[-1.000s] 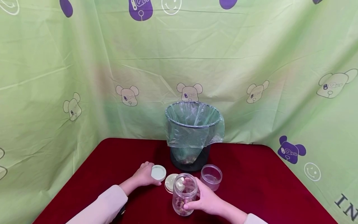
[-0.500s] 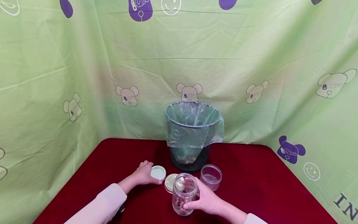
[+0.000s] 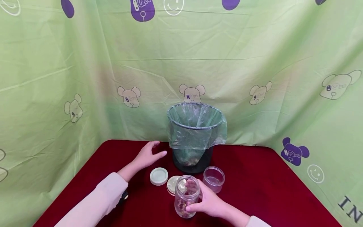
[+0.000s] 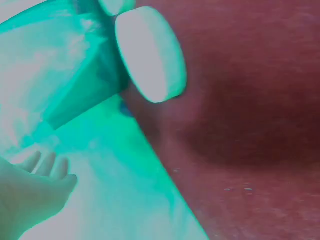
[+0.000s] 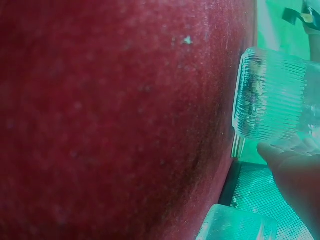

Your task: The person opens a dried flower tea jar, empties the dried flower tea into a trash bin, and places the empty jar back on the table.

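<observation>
My right hand [image 3: 211, 201] grips a clear ribbed jar [image 3: 182, 203] from its right side, the thumb across the front. The jar is upright, its mouth uncovered, with small reddish and yellowish bits at the bottom; its ribs show in the right wrist view, beside the hand [image 5: 295, 182]. My left hand [image 3: 145, 156] holds nothing, fingers and thumb spread apart, left of the bin. Below it a white lid [image 3: 158, 176] lies on the table; the left wrist view shows this lid [image 4: 150, 55] above the hand [image 4: 42, 187]. A pale gold lid [image 3: 172, 184] lies partly behind the jar.
A black mesh waste bin [image 3: 185, 156] with a translucent green liner [image 3: 195, 138] stands at the back middle of the dark red table [image 3: 255, 189]. A clear short tub [image 3: 214, 181] sits right of the jar, behind my right hand. Green patterned cloth [image 3: 227, 69] hangs around the table.
My left hand has let go of the white lid, left it on the table, and moved up and away toward the bin. The right hand and jar have stayed in place.
</observation>
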`<control>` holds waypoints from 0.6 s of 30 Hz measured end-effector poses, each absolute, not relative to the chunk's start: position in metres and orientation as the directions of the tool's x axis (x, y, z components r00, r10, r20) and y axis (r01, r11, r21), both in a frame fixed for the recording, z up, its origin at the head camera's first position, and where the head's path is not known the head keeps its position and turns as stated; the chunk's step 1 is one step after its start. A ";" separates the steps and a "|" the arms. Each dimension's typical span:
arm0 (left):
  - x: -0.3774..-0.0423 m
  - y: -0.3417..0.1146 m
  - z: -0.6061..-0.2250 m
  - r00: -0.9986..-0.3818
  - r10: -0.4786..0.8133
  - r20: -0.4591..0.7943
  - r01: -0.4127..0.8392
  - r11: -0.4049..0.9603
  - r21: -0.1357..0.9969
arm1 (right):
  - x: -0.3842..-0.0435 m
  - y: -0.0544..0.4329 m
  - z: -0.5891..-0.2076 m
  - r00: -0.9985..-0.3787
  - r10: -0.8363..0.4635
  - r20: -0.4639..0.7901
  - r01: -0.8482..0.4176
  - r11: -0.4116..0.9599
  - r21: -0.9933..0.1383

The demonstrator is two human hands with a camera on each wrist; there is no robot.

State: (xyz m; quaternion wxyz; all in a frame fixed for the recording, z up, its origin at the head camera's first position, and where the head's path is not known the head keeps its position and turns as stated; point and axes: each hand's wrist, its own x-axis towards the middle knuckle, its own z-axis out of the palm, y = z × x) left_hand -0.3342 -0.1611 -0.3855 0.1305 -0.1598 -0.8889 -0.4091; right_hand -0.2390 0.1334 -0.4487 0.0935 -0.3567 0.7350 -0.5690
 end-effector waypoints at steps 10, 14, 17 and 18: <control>-0.354 -0.140 -0.337 -0.889 0.096 0.449 0.456 0.294 0.840 | -0.238 0.134 -0.445 -0.726 -0.635 0.264 -0.399 0.076 -0.914; -0.363 -0.130 -0.323 -0.891 0.066 0.449 0.452 0.219 0.865 | -0.238 0.134 -0.444 -0.728 -0.635 0.258 -0.392 0.077 -0.917; -0.368 -0.123 -0.312 -0.896 0.042 0.442 0.442 0.176 0.880 | -0.238 0.134 -0.445 -0.728 -0.635 0.259 -0.392 0.077 -0.917; -0.370 -0.121 -0.309 -0.898 0.039 0.438 0.438 0.161 0.885 | -0.238 0.134 -0.445 -0.727 -0.635 0.260 -0.393 0.075 -0.917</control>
